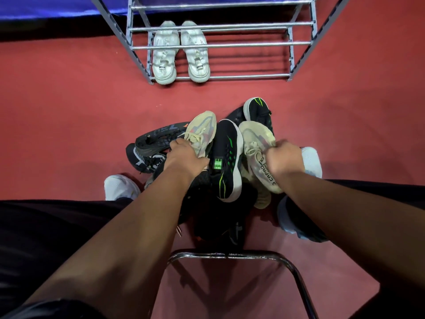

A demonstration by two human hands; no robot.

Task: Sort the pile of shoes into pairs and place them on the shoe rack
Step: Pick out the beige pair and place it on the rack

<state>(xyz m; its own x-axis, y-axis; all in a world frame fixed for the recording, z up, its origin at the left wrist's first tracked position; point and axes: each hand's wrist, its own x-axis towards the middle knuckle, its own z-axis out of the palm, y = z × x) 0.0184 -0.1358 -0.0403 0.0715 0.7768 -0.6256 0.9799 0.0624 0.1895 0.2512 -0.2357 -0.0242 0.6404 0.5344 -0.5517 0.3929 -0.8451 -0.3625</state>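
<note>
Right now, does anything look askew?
The white pair sits straight on the rack. The pile is jumbled: a black-green shoe lies between the beige shoe in the left hand and the second beige shoe in the right hand.

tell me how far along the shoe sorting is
Done: a pair of white chunky sneakers on the grey metal shoe rack. In hand: left hand and right hand each grip a beige knit sneaker. Left: black-and-green sneakers and dark grey sneakers, unsorted.

- Left beige sneaker (203,128), laced, gripped by the left fingers (178,142), toe pointing away.
- Right beige sneaker (255,137), gripped by the right fingers (281,145).
- Black-and-green sneaker (227,143) lying between both sets of fingers.
- White pair (180,51) on the rack (230,77), well beyond them.
</note>
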